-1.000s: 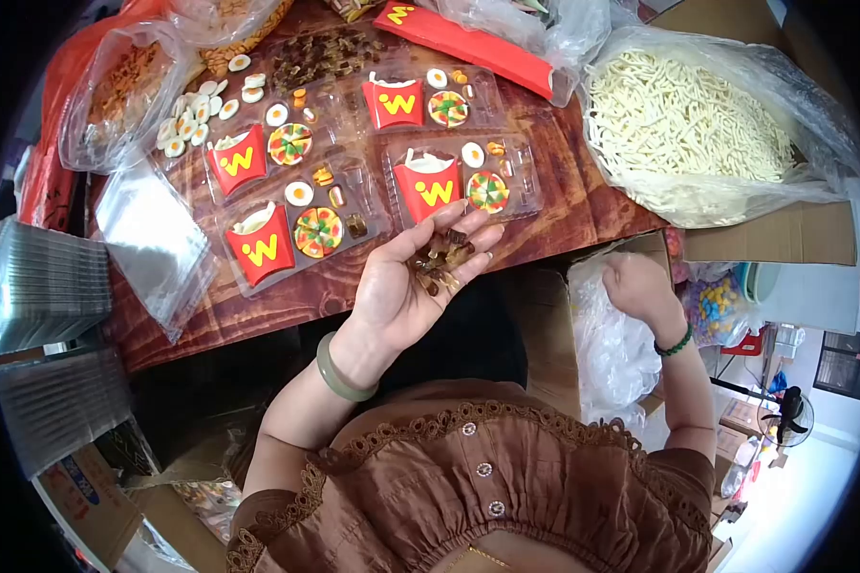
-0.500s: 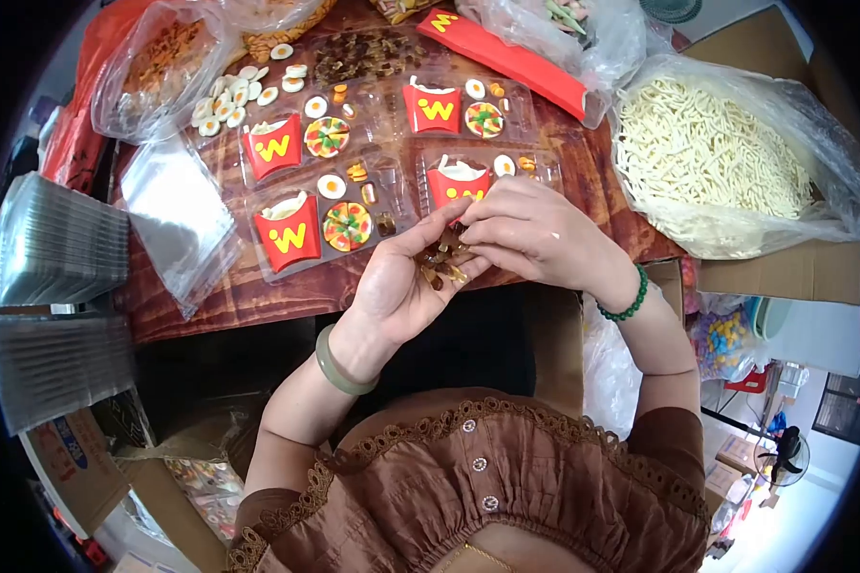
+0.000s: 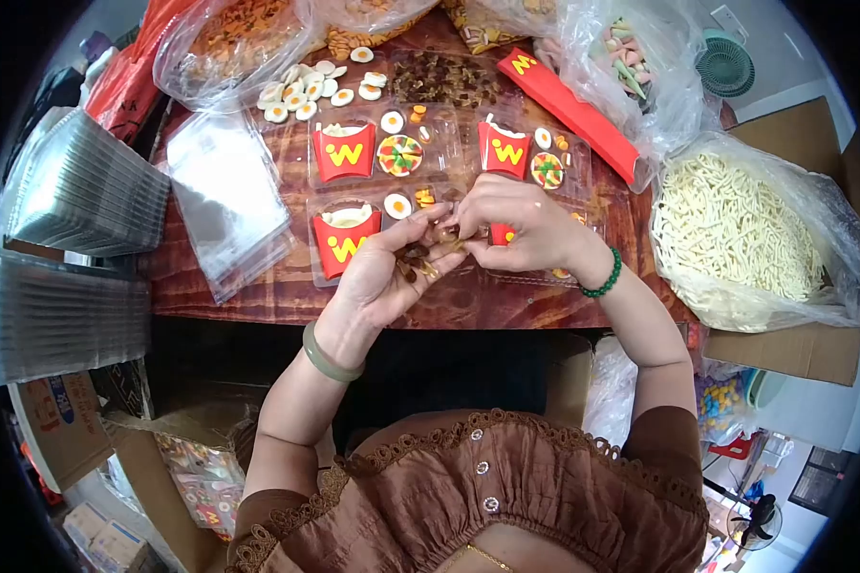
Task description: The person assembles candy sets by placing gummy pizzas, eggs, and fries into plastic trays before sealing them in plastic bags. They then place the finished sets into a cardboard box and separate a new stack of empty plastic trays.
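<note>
My left hand (image 3: 377,286) is palm up and cupped around several small brown translucent gummy candies (image 3: 413,263). Over its fingertips, my right hand (image 3: 526,224) is closed in a pinch on a brown gummy, partly hidden by the fingers. Both hands hover above clear plastic trays (image 3: 459,134) holding red fry cartons (image 3: 344,153) with white sticks, fried-egg gummies (image 3: 393,121), small orange pieces and round pizza-like candies (image 3: 399,155). The front right tray is mostly covered by my right hand.
Brown gummies (image 3: 444,78) are heaped at the back, beside loose egg candies (image 3: 301,88). A bag of white sticks (image 3: 736,229) stands right, near stacked flat red cartons (image 3: 573,115). Clear bags (image 3: 229,205) and stacked plastic trays (image 3: 86,181) are at left.
The view has shifted, so the table sits lower and further right in it. My hands stay together, the right fingers still working at the gummies in my left palm.
</note>
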Motion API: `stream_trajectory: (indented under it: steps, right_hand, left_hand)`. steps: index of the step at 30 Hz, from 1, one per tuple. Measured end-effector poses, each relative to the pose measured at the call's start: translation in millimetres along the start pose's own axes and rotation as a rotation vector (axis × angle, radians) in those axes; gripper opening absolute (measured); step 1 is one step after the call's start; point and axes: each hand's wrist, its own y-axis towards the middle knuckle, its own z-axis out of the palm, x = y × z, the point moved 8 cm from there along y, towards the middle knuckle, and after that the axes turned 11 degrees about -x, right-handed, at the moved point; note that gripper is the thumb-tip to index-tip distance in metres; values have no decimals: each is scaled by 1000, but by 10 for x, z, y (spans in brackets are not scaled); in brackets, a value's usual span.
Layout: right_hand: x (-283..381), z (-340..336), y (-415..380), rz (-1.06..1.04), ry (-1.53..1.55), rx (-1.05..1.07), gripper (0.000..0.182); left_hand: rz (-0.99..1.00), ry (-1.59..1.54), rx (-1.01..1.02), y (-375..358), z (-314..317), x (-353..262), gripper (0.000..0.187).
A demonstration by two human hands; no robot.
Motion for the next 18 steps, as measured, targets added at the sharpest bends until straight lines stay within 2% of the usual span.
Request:
stream_trajectory:
  steps: [2,3,6,8,11,15,18]
  right_hand:
    - [-154,-79,64,119,44,-93,15]
    - [-253,-93,90,301,112,-122,14]
    - [-432,-6,140,370,188,-157,13]
    - [-464,-2,180,337,199,-224,12]
    - [-601,-84,211,457,85,-301,12]
    - [-609,-51,297,411,24,-285,11]
    - [-731,-109,298,505,-98,-321,13]
  left_hand:
    - [48,-45,-1,5,-47,-140,33]
    - [51,-51,-3,27,-56,-180,33]
    - [140,-75,8,100,-72,-361,33]
    - [147,-79,5,107,-80,-409,33]
    - [142,-88,0,141,-118,-426,34]
    - [143,-101,5,160,-94,-452,35]
    - [186,-106,-19,100,-125,-561,35]
